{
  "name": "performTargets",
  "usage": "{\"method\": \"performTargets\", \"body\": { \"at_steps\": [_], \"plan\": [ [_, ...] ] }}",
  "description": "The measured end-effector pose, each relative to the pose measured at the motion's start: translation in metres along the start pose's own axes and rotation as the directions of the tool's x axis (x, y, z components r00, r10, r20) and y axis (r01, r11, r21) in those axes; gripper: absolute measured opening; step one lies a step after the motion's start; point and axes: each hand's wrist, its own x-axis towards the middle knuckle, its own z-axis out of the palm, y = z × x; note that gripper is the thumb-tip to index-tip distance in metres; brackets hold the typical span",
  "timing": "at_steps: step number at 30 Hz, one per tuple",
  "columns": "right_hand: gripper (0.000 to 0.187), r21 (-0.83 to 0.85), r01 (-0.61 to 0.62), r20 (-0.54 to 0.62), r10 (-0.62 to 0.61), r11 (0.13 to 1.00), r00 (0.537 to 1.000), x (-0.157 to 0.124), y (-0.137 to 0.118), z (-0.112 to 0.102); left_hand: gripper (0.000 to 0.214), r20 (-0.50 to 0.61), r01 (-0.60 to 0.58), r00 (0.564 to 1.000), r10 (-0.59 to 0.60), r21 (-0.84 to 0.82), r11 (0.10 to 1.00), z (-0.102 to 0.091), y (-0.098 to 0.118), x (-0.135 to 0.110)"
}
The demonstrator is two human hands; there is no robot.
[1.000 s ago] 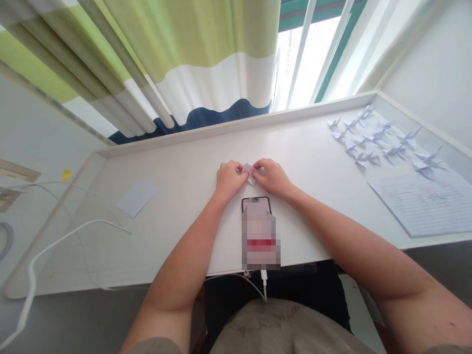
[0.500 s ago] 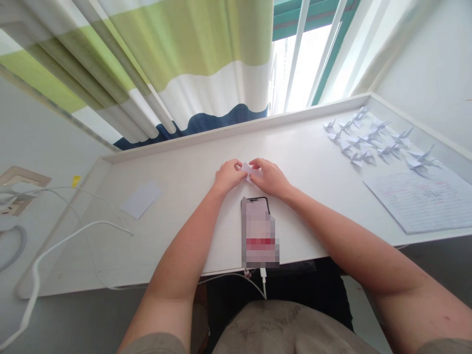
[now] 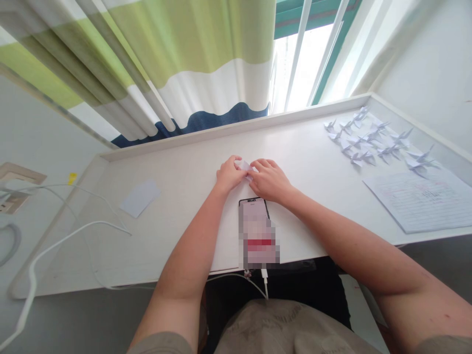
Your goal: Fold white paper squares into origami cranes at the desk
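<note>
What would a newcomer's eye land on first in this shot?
The hands at the middle of the white desk come first: the left hand and right hand hold a small folded piece of pale paper between them. To the right, a flock of paper cranes lies near the far corner, and a green, white and navy curtain hangs across the top of the view.

Phone just below right hand; desk room rightward to paper cranes.
</note>
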Motion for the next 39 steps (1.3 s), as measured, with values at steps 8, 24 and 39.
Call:
{"method": "performTargets", "body": {
  "at_steps": [8,24,39],
  "plan": [
    [0.031,0.099,-0.027,-0.011,0.028,0.995,1.000,0.000,0.012,0.001,0.042,-0.013,-0.148,0.989,0.148,-0.056,0.987,-0.007,0.003,-0.004],
    [0.036,0.127,0.053,-0.032,-0.049,0.991,0.998,0.001,0.016,0.003,0.022,0.157,-0.550,0.820,0.550,-0.051,0.834,-0.030,-0.036,-0.002],
    [0.026,0.111,0.001,-0.028,0.002,0.994,1.000,0.001,0.024,0.003,0.016,0.146,-0.648,0.756,0.638,0.032,0.761,-0.023,-0.033,0.002]
  ]
}}
